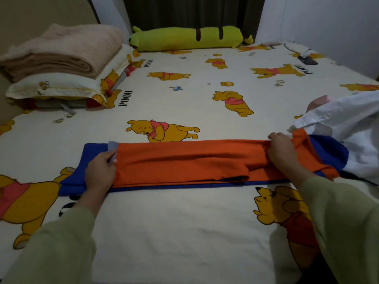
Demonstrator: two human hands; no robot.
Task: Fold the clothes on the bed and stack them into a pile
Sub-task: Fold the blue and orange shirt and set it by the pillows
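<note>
1. The orange-and-blue garment (184,162) lay as a long folded strip across the bed sheet (184,232), its right end touching the unfolded white clothes (352,140).
2. Risk: lifting that end could drag the white clothes along, and the loose orange layer could slip off the blue.
3. The left hand (100,171) lay on the left end, fingers seemingly pinching the orange edge, though this was hard to tell.
4. The right hand (284,148) gripped bunched orange fabric, fingers curled.
</note>
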